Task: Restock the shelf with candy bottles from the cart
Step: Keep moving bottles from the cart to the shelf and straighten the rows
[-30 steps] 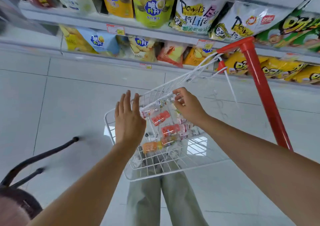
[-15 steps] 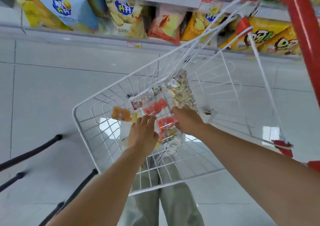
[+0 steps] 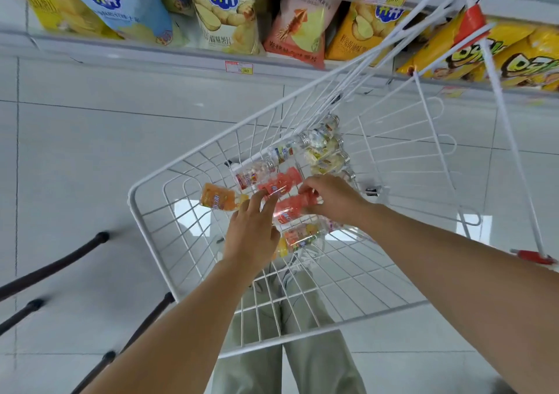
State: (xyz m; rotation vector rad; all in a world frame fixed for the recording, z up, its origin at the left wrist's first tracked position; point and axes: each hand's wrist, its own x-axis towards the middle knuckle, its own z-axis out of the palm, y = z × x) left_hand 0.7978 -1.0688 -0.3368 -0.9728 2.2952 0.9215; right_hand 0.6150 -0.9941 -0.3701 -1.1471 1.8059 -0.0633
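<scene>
1. Inside the cart (image 3: 133, 200), the candy bottles (image 3: 284, 151) lie flat on the wire floor, toward its far left part. None is on the shelf (image 3: 151, 51) yet.
2. One second ago both hands were at rim level. They are now down among the bottles.
3. Left hand (image 3: 252, 236): fingers (image 3: 269, 204) straight and released, tips touching the far red bottle (image 3: 279, 183), just right of the orange bottle (image 3: 217, 200).
4. Right hand (image 3: 334, 201): fingers curled round the near red bottle (image 3: 290, 210).
5. Assessment: pickup is beginning. The lift and the transfer to the shelf remain.
</scene>
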